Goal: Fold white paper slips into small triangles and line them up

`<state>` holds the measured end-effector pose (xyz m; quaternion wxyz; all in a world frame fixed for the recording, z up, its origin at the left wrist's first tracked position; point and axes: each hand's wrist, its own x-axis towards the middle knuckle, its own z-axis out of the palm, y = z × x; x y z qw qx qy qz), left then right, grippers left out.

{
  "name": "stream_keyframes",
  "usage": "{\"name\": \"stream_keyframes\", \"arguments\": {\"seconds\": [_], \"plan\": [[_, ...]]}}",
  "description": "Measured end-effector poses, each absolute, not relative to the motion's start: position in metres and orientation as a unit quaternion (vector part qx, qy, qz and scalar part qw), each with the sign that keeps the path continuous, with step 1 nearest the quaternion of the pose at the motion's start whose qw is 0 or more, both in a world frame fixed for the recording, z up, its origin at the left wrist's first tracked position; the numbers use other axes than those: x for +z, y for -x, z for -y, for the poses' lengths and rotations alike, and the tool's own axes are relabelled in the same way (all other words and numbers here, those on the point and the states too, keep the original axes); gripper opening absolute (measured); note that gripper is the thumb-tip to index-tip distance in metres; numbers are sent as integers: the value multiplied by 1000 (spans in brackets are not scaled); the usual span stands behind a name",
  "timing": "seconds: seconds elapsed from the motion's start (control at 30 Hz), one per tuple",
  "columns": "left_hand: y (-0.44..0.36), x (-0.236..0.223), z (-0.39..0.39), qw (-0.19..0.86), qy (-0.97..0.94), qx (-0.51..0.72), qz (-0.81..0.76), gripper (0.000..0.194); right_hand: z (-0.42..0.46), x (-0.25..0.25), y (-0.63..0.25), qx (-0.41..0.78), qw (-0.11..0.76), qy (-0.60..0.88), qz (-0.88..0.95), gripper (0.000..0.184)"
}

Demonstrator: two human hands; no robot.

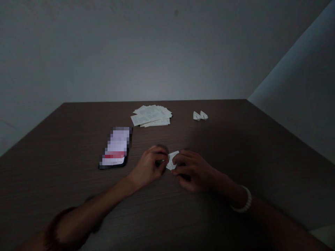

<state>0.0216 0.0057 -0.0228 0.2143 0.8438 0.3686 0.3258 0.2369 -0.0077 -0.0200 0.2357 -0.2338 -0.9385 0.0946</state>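
A small printed piece of paper point(172, 161), with folded-looking edges, is between my two hands just above or on the table. My left hand point(151, 163) pinches its left edge between thumb and fingertips. On the other side, the fingers of my right hand point(195, 169) curl over the paper's right edge and hide part of it. A pile of loose printed paper slips point(153, 114) lies farther back. To its right sits a folded paper bow point(200, 115).
A phone point(116, 146) with a lit, blurred screen lies on the dark wooden table point(65, 146), left of my hands. A grey wall point(154, 52) rises behind the table's far edge. A pale slanted surface point(300, 73) stands at the right.
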Motion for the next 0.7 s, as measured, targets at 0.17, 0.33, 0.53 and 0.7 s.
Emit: {"name": "stream_keyframes", "arguments": {"seconds": [0.17, 0.33, 0.53, 0.7], "plan": [[-21, -25, -6, 214, -842, 326, -373, 15, 8, -23, -238, 79, 236, 228, 941, 13], [-18, -24, -5, 215, -845, 318, -372, 16, 8, -25, -238, 70, 231, 237, 941, 14], [-16, -21, -5, 212, -845, 326, -368, 13, 9, -23, -238, 68, 227, 238, 942, 13], [-15, -27, -7, 210, -846, 324, -368, 12, 8, -22, -238, 65, 217, 237, 945, 14]]}}
